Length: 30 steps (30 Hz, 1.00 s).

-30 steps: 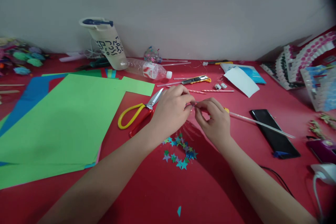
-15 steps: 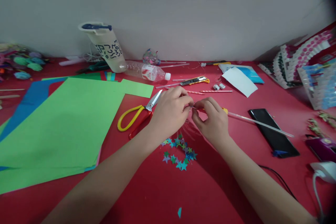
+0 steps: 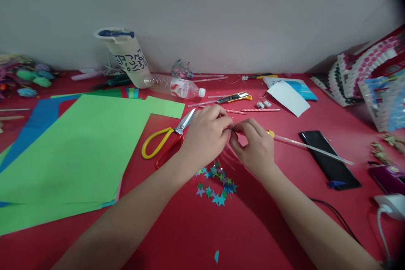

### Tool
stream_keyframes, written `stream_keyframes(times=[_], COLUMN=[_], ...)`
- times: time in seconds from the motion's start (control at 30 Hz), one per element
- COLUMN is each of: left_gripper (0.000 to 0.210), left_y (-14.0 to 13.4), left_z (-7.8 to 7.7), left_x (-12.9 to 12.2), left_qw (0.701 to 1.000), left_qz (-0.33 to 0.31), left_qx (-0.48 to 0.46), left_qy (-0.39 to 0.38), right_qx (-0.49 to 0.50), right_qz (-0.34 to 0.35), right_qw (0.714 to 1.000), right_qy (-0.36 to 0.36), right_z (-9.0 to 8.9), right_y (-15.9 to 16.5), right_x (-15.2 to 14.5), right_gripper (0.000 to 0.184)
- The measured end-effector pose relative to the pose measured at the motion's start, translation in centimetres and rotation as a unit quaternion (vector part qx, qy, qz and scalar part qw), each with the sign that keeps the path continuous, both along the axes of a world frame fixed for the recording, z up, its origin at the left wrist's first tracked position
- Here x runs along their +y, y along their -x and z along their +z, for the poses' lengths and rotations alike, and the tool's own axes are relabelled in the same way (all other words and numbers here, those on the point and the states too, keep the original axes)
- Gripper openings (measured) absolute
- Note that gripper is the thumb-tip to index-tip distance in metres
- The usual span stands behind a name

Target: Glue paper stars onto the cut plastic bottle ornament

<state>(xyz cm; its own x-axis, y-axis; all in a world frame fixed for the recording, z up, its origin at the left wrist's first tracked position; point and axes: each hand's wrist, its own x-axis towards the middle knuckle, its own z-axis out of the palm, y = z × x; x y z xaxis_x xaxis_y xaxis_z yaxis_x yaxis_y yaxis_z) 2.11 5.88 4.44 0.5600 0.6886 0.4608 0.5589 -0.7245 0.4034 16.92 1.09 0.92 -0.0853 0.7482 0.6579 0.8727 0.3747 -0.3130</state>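
Observation:
My left hand [image 3: 209, 130] and my right hand [image 3: 255, 141] meet above the red table, fingertips pinched close together. Something small and thin sits between them, too small to make out. Just below lie many small paper stars [image 3: 218, 196] in blue, green and purple, along with faint clear strands. Scissors [image 3: 164, 139] with one yellow and one red handle rest beside my left hand, partly covered by it. Past my right hand a glue gun's yellow tip [image 3: 270, 133] shows, or a similar yellow part, with a clear stick [image 3: 313, 148] running from it over a black phone [image 3: 329, 160].
Green paper sheets [image 3: 72, 147] spread at left. Behind are a white cup [image 3: 129, 57], a plastic bottle [image 3: 177, 86], a utility knife [image 3: 234, 97], striped straws [image 3: 261, 110] and white paper [image 3: 289, 98]. A white charger [image 3: 390, 206] is at right; a black cable [image 3: 335, 213] runs under my right forearm.
My right hand has shifted very slightly left, its fingertips drawing nearer to my left hand's. The objects on the table have stayed put.

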Motion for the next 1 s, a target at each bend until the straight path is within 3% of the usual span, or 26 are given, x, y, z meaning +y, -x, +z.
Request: stream_keyframes(times=[1.0], left_gripper=[0.009], left_y=[0.80], left_z=[0.96], left_x=[0.73], left_qw=[0.993], left_qz=[-0.063], left_qx=[0.068], left_qy=[-0.069], right_qx=[0.046], right_qz=[0.013], right_qw=[0.999], right_qy=[0.012], right_z=[-0.03], right_y=[0.25], right_x=[0.09], right_gripper=[0.008])
